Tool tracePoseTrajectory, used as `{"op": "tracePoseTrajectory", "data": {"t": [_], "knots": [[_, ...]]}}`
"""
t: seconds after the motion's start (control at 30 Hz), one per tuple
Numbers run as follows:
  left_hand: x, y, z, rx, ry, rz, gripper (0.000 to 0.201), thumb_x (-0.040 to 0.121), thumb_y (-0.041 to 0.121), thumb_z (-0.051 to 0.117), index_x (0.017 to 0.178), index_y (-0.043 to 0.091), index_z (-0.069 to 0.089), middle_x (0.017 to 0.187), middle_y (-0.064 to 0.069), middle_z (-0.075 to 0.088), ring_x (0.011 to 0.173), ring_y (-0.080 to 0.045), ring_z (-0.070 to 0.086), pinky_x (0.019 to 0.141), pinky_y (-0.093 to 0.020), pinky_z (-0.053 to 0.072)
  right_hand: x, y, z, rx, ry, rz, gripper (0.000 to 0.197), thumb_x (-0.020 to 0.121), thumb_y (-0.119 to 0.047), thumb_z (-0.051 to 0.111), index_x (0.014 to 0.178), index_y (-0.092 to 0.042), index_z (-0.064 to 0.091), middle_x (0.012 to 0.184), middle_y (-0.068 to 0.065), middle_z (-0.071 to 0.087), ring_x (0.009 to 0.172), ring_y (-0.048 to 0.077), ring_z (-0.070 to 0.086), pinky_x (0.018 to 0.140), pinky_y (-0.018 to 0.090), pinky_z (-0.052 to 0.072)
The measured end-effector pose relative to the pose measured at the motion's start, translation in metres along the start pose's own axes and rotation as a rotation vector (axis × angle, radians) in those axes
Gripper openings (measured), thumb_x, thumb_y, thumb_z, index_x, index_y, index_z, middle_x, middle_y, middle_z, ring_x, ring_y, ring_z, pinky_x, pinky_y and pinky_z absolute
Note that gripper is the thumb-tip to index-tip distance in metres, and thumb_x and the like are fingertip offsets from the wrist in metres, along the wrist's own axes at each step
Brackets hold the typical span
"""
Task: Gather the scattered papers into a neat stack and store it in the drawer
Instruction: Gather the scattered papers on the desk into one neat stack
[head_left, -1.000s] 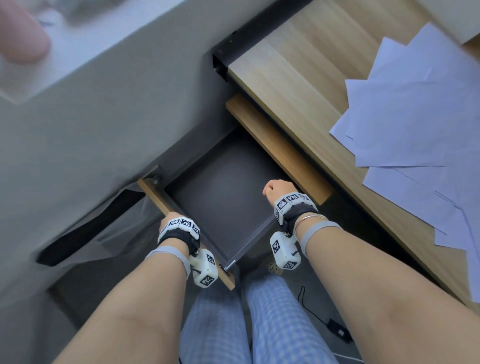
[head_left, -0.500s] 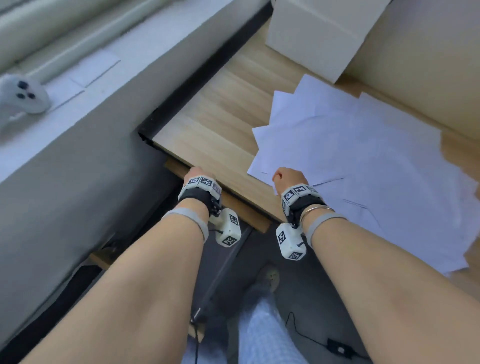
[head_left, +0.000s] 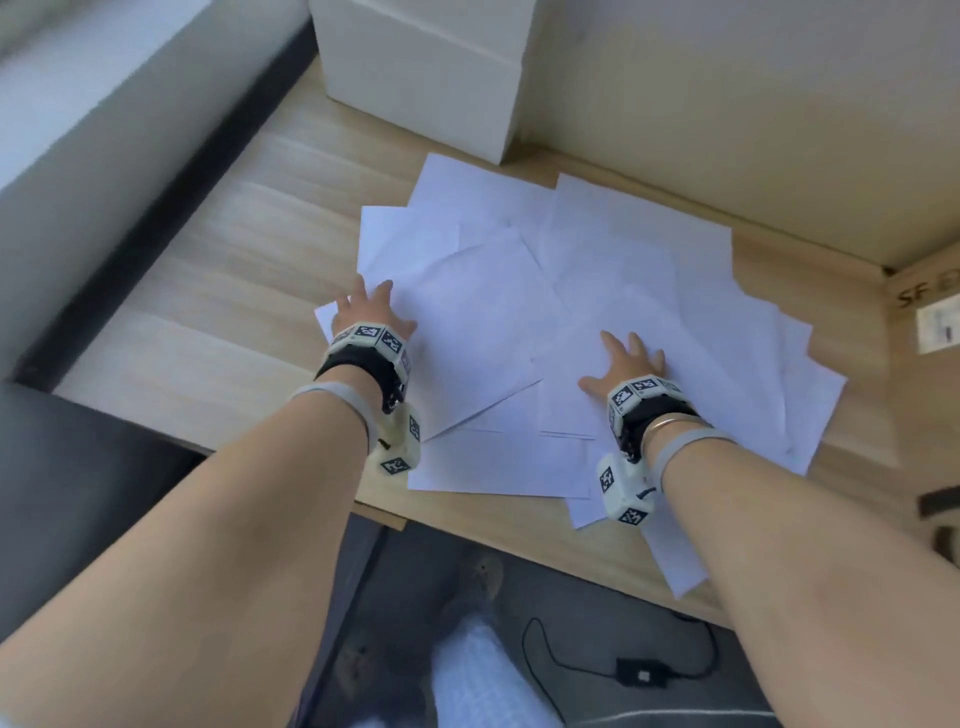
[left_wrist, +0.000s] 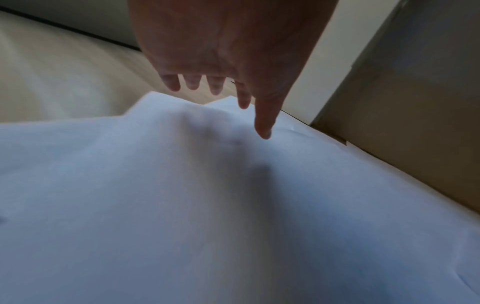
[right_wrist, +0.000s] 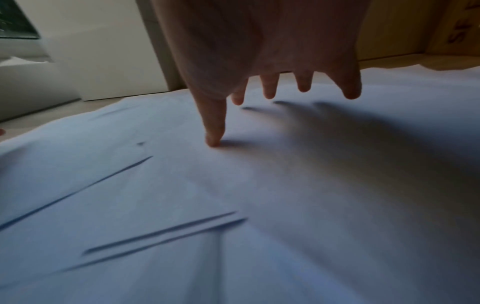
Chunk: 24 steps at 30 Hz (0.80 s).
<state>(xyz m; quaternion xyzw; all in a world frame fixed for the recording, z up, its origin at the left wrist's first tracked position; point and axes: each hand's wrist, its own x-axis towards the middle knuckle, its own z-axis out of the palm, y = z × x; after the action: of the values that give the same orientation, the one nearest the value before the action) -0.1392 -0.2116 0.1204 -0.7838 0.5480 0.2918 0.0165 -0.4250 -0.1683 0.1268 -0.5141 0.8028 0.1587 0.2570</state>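
both hands, left hand (head_left: 370, 312) and right hand (head_left: 626, 361), hover spread-fingered over the papers (head_left: 519, 322) fanned across the tabletop (head_left: 218, 291), where a hasty inward sweep could crumple sheets or push overhanging ones off.

Plain white papers (head_left: 597, 291), thin and matt, lie smooth with a few faint creases. Under them the tabletop (head_left: 218, 291) shows pale wood grain with a soft satin sheen. The white box (head_left: 426, 78) behind looks matt, smooth-faced.
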Motion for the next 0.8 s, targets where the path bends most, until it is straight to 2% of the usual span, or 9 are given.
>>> {"op": "tracePoseTrajectory", "data": {"t": [0.07, 0.17, 0.27, 0.33, 0.4, 0.47, 0.53, 0.67, 0.8], "knots": [[0.007, 0.018, 0.005, 0.066, -0.037, 0.025, 0.069, 0.088, 0.044, 0.049, 0.147, 0.034, 0.016, 0.161, 0.000, -0.002, 0.148, -0.030, -0.001, 0.116, -0.046, 0.020, 0.007, 0.016, -0.006, 0.000, -0.026, 0.040, 0.086, 0.081, -0.051, 0.058, 0.147, -0.042, 0.004, 0.159, -0.008, -0.007, 0.145, 0.039, -0.009, 0.115, 0.057, 0.013], [0.006, 0.041, 0.019, 0.110, -0.101, 0.061, 0.061, 0.086, 0.047, 0.048, 0.140, 0.038, 0.022, 0.159, -0.004, 0.000, 0.145, -0.038, -0.001, 0.113, -0.050, 0.022, 0.019, 0.032, -0.007, -0.014, -0.067, 0.066, 0.086, 0.082, -0.058, 0.053, 0.147, -0.042, 0.000, 0.159, -0.007, -0.009, 0.144, 0.042, -0.002, 0.118, 0.050, 0.012], [-0.010, 0.065, 0.038, 0.151, -0.119, 0.030, 0.068, 0.083, 0.047, 0.047, 0.142, 0.038, 0.013, 0.159, -0.006, -0.012, 0.145, -0.040, -0.009, 0.114, -0.053, 0.014, 0.023, 0.030, -0.015, -0.046, -0.089, 0.088, 0.079, 0.087, -0.056, 0.047, 0.148, -0.039, 0.000, 0.159, -0.003, -0.008, 0.142, 0.045, 0.007, 0.115, 0.050, 0.018], [-0.021, 0.083, 0.047, 0.123, -0.145, -0.032, 0.072, 0.086, 0.047, 0.045, 0.145, 0.039, 0.005, 0.158, -0.006, -0.019, 0.145, -0.039, -0.013, 0.115, -0.054, 0.009, 0.024, 0.021, -0.024, -0.039, -0.093, 0.106, 0.070, 0.092, -0.049, 0.043, 0.149, -0.034, 0.005, 0.158, 0.002, -0.005, 0.143, 0.039, 0.008, 0.112, 0.047, 0.022], [-0.028, 0.101, 0.051, 0.058, -0.126, -0.093, 0.065, 0.086, 0.043, 0.047, 0.142, 0.038, 0.014, 0.158, -0.008, -0.009, 0.145, -0.039, -0.002, 0.113, -0.053, 0.015, 0.028, 0.013, -0.031, 0.056, -0.061, 0.156, 0.065, 0.092, -0.045, 0.044, 0.148, -0.028, 0.014, 0.156, 0.006, 0.005, 0.138, 0.039, 0.022, 0.107, 0.043, 0.030], [-0.028, 0.113, 0.052, 0.046, -0.074, -0.106, 0.054, 0.087, 0.044, 0.047, 0.136, 0.035, 0.027, 0.150, -0.011, 0.014, 0.136, -0.037, 0.018, 0.107, -0.048, 0.023, 0.035, 0.015, -0.036, 0.158, -0.021, 0.203, 0.060, 0.091, -0.039, 0.048, 0.144, -0.023, 0.025, 0.150, 0.008, 0.016, 0.131, 0.039, 0.034, 0.103, 0.042, 0.036], [-0.022, 0.115, 0.048, 0.065, -0.025, -0.119, 0.051, 0.090, 0.047, 0.042, 0.137, 0.035, 0.029, 0.145, -0.012, 0.021, 0.133, -0.035, 0.023, 0.106, -0.045, 0.024, 0.039, 0.025, -0.043, 0.219, 0.004, 0.242, 0.059, 0.090, -0.034, 0.051, 0.142, -0.022, 0.027, 0.147, 0.008, 0.020, 0.129, 0.039, 0.035, 0.104, 0.047, 0.034], [-0.006, 0.106, 0.039, 0.036, -0.012, -0.227, 0.059, 0.092, 0.051, 0.036, 0.146, 0.041, 0.013, 0.158, -0.014, -0.004, 0.145, -0.039, 0.001, 0.117, -0.049, 0.010, 0.047, 0.063, -0.051, 0.266, 0.029, 0.359, 0.077, 0.088, -0.039, 0.054, 0.148, -0.029, 0.007, 0.151, 0.009, 0.014, 0.134, 0.038, 0.024, 0.109, 0.055, 0.024], [-0.003, 0.115, 0.044, -0.017, -0.102, -0.290, 0.065, 0.091, 0.055, 0.033, 0.146, 0.045, -0.001, 0.159, -0.011, -0.015, 0.146, -0.040, -0.008, 0.116, -0.053, 0.007, 0.052, 0.076, -0.048, 0.388, 0.018, 0.348, 0.085, 0.089, -0.042, 0.055, 0.150, -0.026, -0.001, 0.153, 0.013, 0.016, 0.138, 0.038, 0.021, 0.110, 0.050, 0.025]]}}
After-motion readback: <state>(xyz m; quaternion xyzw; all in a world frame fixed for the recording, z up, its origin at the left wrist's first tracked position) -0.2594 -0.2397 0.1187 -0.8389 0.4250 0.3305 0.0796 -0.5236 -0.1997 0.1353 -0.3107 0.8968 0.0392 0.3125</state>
